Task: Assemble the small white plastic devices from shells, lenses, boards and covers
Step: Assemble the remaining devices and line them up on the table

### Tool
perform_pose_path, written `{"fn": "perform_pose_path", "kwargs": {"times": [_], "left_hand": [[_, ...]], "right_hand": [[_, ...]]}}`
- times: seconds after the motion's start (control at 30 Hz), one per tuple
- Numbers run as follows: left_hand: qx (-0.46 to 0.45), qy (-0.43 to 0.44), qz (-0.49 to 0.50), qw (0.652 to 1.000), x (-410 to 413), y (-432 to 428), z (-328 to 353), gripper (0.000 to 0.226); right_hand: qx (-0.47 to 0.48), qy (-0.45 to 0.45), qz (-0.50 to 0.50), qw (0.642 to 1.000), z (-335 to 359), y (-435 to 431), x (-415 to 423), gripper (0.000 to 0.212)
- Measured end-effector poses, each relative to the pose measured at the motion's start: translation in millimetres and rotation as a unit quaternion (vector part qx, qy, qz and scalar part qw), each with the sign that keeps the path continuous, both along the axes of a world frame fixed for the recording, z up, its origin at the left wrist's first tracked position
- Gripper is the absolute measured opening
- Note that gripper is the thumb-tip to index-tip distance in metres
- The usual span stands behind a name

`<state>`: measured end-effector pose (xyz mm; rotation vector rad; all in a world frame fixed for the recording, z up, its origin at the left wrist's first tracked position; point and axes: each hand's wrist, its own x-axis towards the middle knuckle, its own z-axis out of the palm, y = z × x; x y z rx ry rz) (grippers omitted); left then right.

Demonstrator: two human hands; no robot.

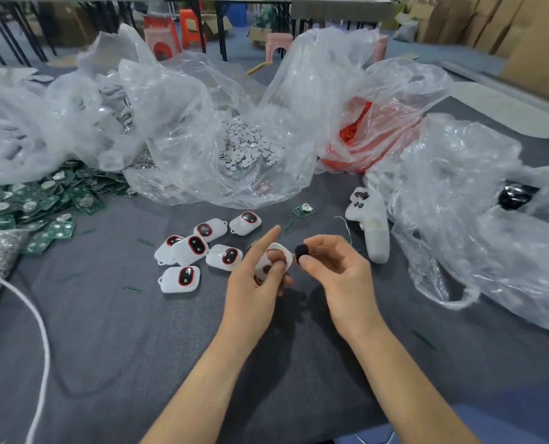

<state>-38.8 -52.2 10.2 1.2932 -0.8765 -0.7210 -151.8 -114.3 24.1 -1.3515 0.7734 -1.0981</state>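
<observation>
Step in hand: lens-fitting, by my reckoning. A bare white shell was held up over the middle of the counter, and a small dark lens sat just beside its right rim, not yet in.
Left hand: the left hand gripped the shell, thumb pressed on its face, forefinger sticking out straight.
Right hand: the right hand pinched the lens between thumb and fingertip.
Next move: I'd say the lens needed lining up with the shell's opening and pressing home. It was a small part, easy to fumble.
Done pile: six devices with red-ringed dark windows lay clustered just left of the hands.
Supplies: green boards were heaped at the left edge, white discs sat in a clear bag toward the far edge, and one loose board lay beyond the hands.
Writing: none I could read anywhere, no brand and no label.
</observation>
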Motion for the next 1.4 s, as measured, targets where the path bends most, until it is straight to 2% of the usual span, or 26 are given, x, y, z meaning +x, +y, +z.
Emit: {"fn": "perform_pose_path", "kwargs": {"times": [0.1, 0.27, 0.5, 0.7, 0.9, 1.1, 1.27, 1.4], "left_hand": [[0.019, -0.048, 0.005, 0.999, -1.9, -0.3, 0.0, 0.053], [0.023, -0.08, -0.013, 0.996, -0.6, -0.5, 0.3, 0.026], [-0.005, -0.019, -0.062, 0.998, -0.9, 0.1, 2.0, 0.024], [-0.006, -0.004, -0.077, 0.997, -1.6, 0.7, 2.3, 0.018], [-0.031, 0.027, -0.081, 0.996, -1.1, 2.0, 5.8, 0.015], [-0.025, 0.071, -0.124, 0.989, 1.4, 3.2, 8.0, 0.017], [-0.004, 0.082, -0.122, 0.989, 1.7, 3.3, 7.8, 0.013], [0.004, 0.085, -0.083, 0.993, -0.6, 1.3, 4.9, 0.012]], "right_hand": [[-0.016, 0.004, 0.01, 1.0, 1.0, 0.3, -0.7, 0.024], [-0.04, 0.032, 0.006, 0.999, -1.0, -0.3, 0.8, 0.025], [-0.019, 0.047, -0.009, 0.999, -4.5, -2.5, 2.6, 0.015], [0.0, 0.046, -0.017, 0.999, -5.8, -2.2, 2.8, 0.022], [0.014, 0.046, 0.028, 0.998, -3.9, -2.1, 1.7, 0.026], [0.075, -0.008, 0.094, 0.993, 0.8, -4.1, -1.9, 0.024], [0.05, -0.008, 0.08, 0.996, 0.6, -1.3, 1.0, 0.021], [-0.008, 0.045, 0.023, 0.999, -0.5, 2.4, 3.7, 0.022]]}}
